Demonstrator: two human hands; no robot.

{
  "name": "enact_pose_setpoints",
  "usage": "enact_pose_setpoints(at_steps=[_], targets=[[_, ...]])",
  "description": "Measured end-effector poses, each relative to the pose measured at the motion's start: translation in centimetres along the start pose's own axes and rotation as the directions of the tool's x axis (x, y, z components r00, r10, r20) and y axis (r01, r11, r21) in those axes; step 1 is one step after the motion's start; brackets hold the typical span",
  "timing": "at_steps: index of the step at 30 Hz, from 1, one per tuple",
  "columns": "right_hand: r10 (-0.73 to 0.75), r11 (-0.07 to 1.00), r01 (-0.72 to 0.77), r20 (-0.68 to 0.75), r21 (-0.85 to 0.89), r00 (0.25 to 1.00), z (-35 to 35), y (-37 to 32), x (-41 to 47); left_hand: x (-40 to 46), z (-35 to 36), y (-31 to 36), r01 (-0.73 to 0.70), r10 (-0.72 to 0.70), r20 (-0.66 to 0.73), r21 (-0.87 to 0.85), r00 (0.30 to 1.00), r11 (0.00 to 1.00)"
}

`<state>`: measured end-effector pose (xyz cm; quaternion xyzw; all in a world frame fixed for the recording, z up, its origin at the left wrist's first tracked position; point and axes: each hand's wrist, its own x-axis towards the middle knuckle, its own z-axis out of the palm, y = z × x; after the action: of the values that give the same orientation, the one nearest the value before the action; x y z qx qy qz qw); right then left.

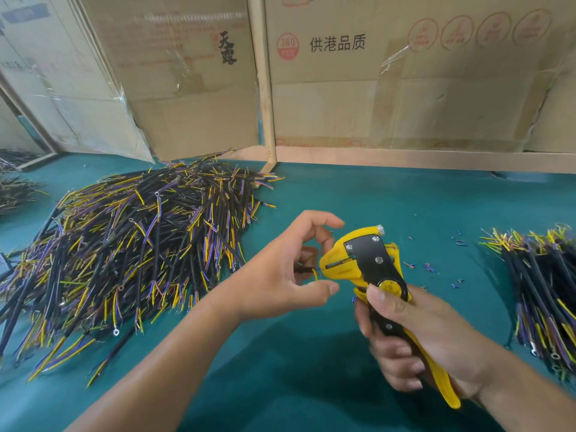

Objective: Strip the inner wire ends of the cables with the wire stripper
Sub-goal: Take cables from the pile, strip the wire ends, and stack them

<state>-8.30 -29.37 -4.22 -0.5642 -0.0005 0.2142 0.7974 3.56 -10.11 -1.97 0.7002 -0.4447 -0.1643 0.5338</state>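
A teal felt-like tabletop [311,385] fills the lower view, backed by a low wooden frame rail [420,160] and a wooden post [265,88], with flattened cardboard boxes [405,73] printed with Chinese characters and patched with clear tape standing behind. Well to the left of the left grip [290,272] lies a large heap of black cables [134,254] with yellow and purple inner wires, some ending in ring terminals. To the right of the right grip [414,341] sits a smaller pile of cables [542,291]. Small blue and red insulation scraps [430,268] dot the tabletop between that pile and the tool. The right grip is clenched round the handles of a yellow-and-black wire stripper [371,263], thumb by its yellow dial. The left grip pinches a short black cable [307,270], whose yellow wire end sits just at the stripper's mouth.
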Motion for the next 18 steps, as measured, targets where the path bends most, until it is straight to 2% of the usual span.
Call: enact_pose_setpoints(at_steps=[5, 8, 14, 18], targets=[[-0.012, 1.000, 0.012, 0.007, -0.020, 1.000, 0.0, 0.0, 0.0, 0.0, 0.0, -0.3, -0.013, 0.013, 0.010, -0.004, 1.000, 1.000], [-0.040, 0.997, 0.043, -0.051, 0.056, 0.998, -0.6, -0.3, 0.0, 0.0, -0.4, -0.2, -0.026, 0.026, -0.012, 0.001, 1.000, 1.000], [-0.229, 0.937, 0.266, -0.179, 0.227, 0.957, -2.0, -1.0, 0.4, 0.0, -1.4, -0.1, -0.023, 0.018, -0.113, -0.042, 0.993, 0.999], [-0.227, 0.936, 0.253, -0.130, 0.245, 0.965, -1.9, -0.3, 1.1, 0.3, -1.3, -0.5, 0.014, 0.010, -0.179, 0.128, 0.984, 0.992]])
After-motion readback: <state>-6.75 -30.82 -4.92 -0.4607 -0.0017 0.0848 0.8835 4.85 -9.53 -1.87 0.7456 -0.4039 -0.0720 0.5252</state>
